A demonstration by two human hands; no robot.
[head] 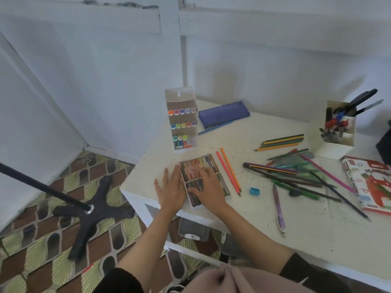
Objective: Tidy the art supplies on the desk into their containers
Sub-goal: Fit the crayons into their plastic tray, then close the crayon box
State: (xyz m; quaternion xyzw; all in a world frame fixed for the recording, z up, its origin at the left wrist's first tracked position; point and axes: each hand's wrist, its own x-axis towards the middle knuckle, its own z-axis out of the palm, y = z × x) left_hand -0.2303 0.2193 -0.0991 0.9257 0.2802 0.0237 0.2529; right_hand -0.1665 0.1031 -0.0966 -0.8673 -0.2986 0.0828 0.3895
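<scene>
At the desk [254, 229] corner, pressing a flat right hand [208, 187] on oil pastels [203, 163] lengthwise in the tray [196, 206], bracing its left edge with a flat left hand [170, 188].

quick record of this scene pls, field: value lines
left hand: flat on the desk, beside the pastel tray
right hand: fingers resting on the pastels in the tray
loose items: pencil pile, two orange pencils, blue sharpener, purple pen
containers: marker box, pen holder, blue pencil case
</scene>
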